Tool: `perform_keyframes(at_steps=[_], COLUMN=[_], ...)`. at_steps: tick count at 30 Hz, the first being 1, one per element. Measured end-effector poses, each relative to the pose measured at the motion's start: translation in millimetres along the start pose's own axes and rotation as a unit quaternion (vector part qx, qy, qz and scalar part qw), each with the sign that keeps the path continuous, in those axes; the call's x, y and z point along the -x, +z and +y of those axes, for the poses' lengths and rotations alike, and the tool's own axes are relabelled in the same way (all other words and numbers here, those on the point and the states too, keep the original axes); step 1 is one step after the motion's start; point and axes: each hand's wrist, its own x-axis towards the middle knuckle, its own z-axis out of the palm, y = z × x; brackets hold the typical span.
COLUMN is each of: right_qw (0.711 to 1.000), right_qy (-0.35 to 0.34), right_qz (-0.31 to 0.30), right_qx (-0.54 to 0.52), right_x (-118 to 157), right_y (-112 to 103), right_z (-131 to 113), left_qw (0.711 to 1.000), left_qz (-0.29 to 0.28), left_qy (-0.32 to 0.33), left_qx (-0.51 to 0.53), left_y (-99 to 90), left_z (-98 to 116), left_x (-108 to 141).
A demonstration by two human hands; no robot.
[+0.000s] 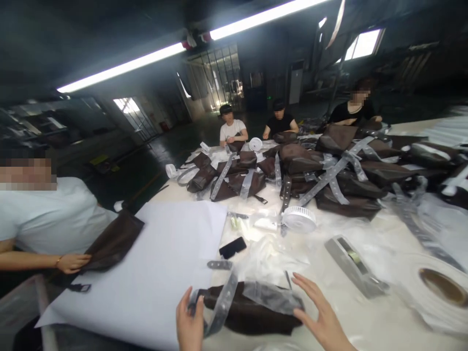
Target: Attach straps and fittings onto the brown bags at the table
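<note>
A dark brown fabric bag (248, 309) lay flat on the white table (369, 321) at 12 o'clock, just in front of the person, with one translucent grey strap (221, 304) running across its left end. The left hand (189, 321) stood upright at 11 o'clock, its thumb against the strap; whether it pinched the strap could not be told. The right hand (321, 312) was spread wide and open at 1 o'clock, beside the bag's right end. A large white paper sheet (135, 275) filled the table at 10 o'clock, its edge just left of the left hand, and a co-worker's hand (71, 263) rested on a second brown bag (113, 241) at the sheet's far left corner. At 1 o'clock lay one grey tape dispenser (353, 265), and at 2 o'clock one large white roll (438, 292). One black phone (232, 247) and one white desk fan (300, 219) sat farther out at 12 o'clock, with open table between them and the hands. Beyond, a heap of many strapped brown bags (347, 165) spread across the table, and three seated co-workers (280, 119) faced the person.
</note>
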Motion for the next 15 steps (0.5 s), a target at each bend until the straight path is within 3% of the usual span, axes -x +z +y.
perform_keyframes(at_steps=[2, 4, 6, 8, 11, 15], right_qw=[0.989, 0.959, 0.924, 0.899, 0.872, 0.861], right_qy=[-0.031, -0.047, -0.06, -0.07, -0.081, -0.052], right_qz=[-0.103, -0.2, -0.266, -0.275, -0.24, -0.269], right_qx=[0.103, 0.194, 0.269, 0.333, 0.42, 0.428], right_x=[-7.7, -16.4, -22.3, -24.4, -26.2, -48.8], right_y=[8.6, 28.6, 56.9, 86.7, 118.4, 119.8], right_z=[-11.7, -15.4, -10.9, -2.5, 2.6, -17.1], left_qw=[0.995, 0.979, 0.964, 0.965, 0.981, 0.993], left_qz=[0.031, -0.014, -0.062, -0.064, -0.061, -0.096], left_qy=[-0.095, -0.201, -0.244, -0.223, -0.151, -0.037], left_qx=[-0.022, 0.012, 0.08, 0.123, 0.106, 0.065], left_y=[-14.8, -17.3, -10.2, 1.5, 19.5, 41.2], left_z=[-23.4, -34.3, -30.4, -17.1, 0.7, 3.1], left_x=[-17.4, -19.0, -12.6, -6.6, -3.5, -4.5])
